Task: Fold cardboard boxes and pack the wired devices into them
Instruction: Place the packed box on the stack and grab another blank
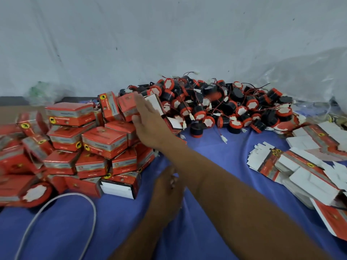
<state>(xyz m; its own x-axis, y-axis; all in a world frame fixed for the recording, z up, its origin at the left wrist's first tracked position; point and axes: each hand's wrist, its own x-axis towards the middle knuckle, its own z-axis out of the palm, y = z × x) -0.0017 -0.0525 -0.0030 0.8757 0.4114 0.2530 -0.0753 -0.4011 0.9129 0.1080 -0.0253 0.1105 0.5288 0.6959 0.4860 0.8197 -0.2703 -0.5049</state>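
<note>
My right hand (148,117) reaches far forward and grips a red cardboard box (127,106) at the top back of a heap of folded red boxes (78,143); the box's white flap (155,103) stands open. My left hand (169,182) hovers low over the blue cloth, blurred, with loosely bent fingers and nothing visible in it. Behind and to the right lies a big pile of black-and-red round wired devices (225,106) with red wires and white plugs.
Flat unfolded box blanks (300,169) are stacked at the right. A white cable (56,207) loops across the blue cloth (216,166) at the lower left. One device (35,194) lies by the box heap. Clear plastic sheeting (309,77) rises at the back right.
</note>
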